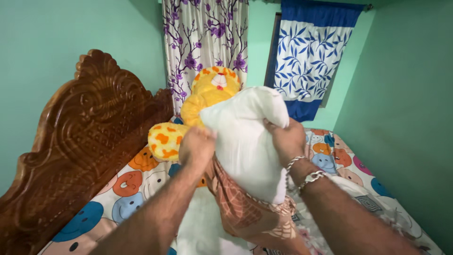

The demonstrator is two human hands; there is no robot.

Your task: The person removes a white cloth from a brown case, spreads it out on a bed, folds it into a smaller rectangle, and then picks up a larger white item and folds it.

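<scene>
Here we grip the white pillow (245,141) with both hands, left hand (197,147) and right hand (287,140) closed on its sides, above the bed (122,189). The brown patterned cover (240,210) sits bunched at its lower end, so it seems we are mid-casing; next calls for a firm hold.

Both my forearms reach forward and up from the bottom of the view, bare to the wrists and angled toward each other. My left hand (197,146) is raised with its back toward me, fingers (205,134) curled away into a closed grip, knuckles uppermost. My right hand (287,140) sits level with it and a little apart, also with its back to me, fingers pinched shut and thumb hidden. Two silver bracelets (302,172) circle my right wrist.
</scene>
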